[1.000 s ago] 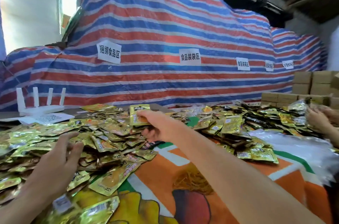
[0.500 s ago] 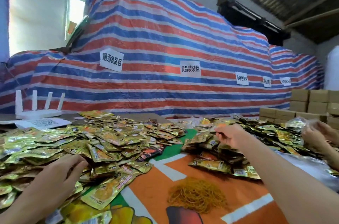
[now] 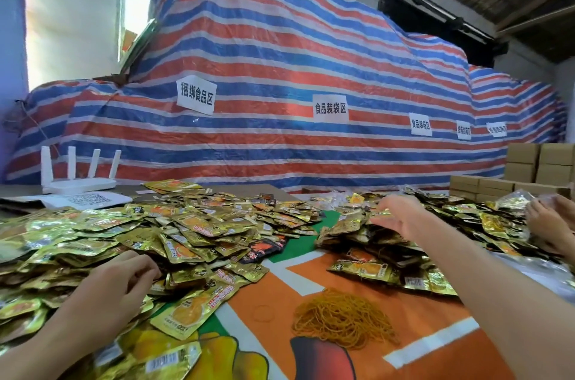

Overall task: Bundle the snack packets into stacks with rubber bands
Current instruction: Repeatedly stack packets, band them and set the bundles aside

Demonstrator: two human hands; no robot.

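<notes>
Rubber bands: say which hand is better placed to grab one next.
Probably the right hand: its fingers are spread over the right packet pile, just beyond the rubber bands, so it need only draw back. The left hand rests on the left packet pile, farther off.

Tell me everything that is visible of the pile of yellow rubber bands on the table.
The pile of thin yellow-orange rubber bands is a loose, tangled, low heap. It lies on the orange area of the printed table cover, its near edge over a dark red shape. Nothing holds it; gold foil snack packets lie just beyond it.
</notes>
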